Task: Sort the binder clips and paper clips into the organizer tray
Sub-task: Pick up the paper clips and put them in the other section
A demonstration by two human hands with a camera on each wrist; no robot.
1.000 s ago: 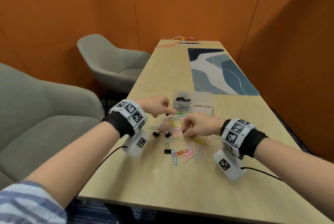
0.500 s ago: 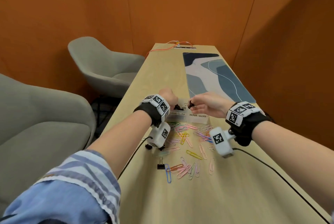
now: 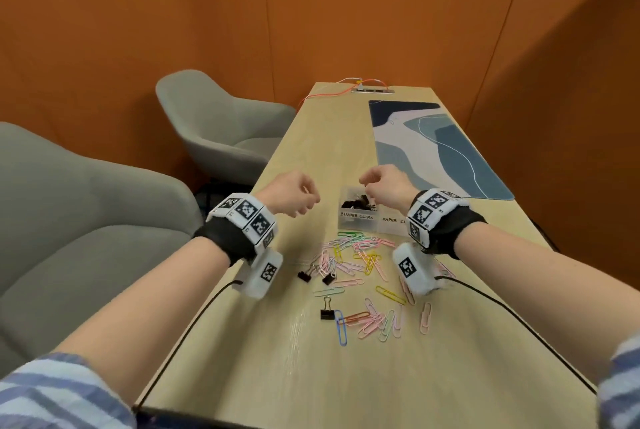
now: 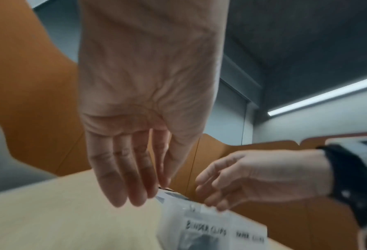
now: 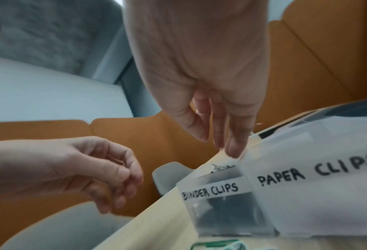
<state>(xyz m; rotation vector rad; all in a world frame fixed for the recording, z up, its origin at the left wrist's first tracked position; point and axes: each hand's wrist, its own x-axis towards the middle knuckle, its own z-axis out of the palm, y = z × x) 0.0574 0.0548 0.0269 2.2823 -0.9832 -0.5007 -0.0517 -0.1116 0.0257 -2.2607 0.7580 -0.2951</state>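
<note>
Both hands are hovering over the tray (image 3: pixel 358 220), at 12 o'clock from the clip pile. The left hand (image 3: pixel 294 198) is hanging at the tray's 9 o'clock, fingers loosely extended, holding nothing. The right hand (image 3: pixel 384 186) is poised above the binder compartment, fingers relaxed and empty, judged just after a drop. Three binder clips (image 3: pixel 327 312) are lying among the paper clips (image 3: pixel 363 255), placed within easy reach.
</note>
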